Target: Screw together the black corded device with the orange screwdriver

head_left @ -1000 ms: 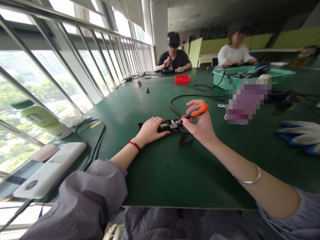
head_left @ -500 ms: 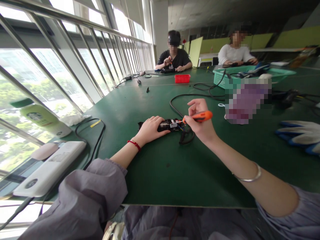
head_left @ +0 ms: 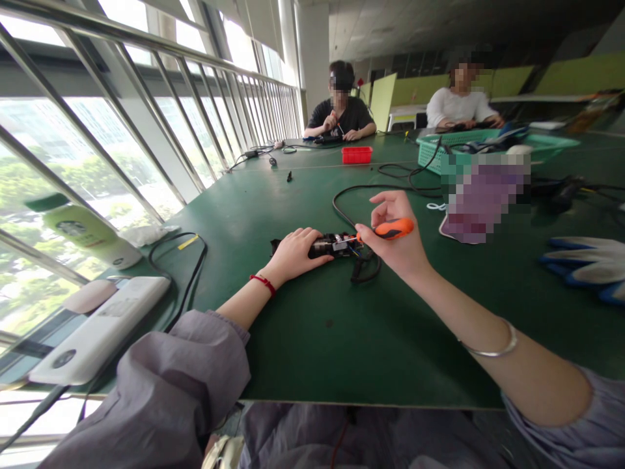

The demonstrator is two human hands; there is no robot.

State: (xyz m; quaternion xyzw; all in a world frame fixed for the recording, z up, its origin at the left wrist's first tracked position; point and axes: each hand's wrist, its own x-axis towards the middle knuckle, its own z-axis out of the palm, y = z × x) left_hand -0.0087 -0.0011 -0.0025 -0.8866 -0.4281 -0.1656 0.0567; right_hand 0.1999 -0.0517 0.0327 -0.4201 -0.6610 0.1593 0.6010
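On the green table [head_left: 312, 352] lies a black device with its inner parts and wires exposed [head_left: 322, 246] and a dark cable at its right end. My left hand [head_left: 299, 253] is wrapped over its left part and presses it against the table. An orange and black screwdriver [head_left: 394, 228] is gripped in my right hand [head_left: 401, 238], the shaft pointing left. Its tip reaches the open section of the device near a small silvery part; whether it sits in a screw is too small to tell.
A pixelated purple phone-like object [head_left: 483, 205], blue-white gloves [head_left: 586, 264] and a green basket [head_left: 469, 146] lie right. A small red tray [head_left: 356, 155] stands farther back. Left are a bottle [head_left: 88, 231] and a white power bank [head_left: 102, 332]. Two people sit across the table.
My right hand has turned a little around the screwdriver handle, its fingers shifting slightly. The left hand and the device stay in place.
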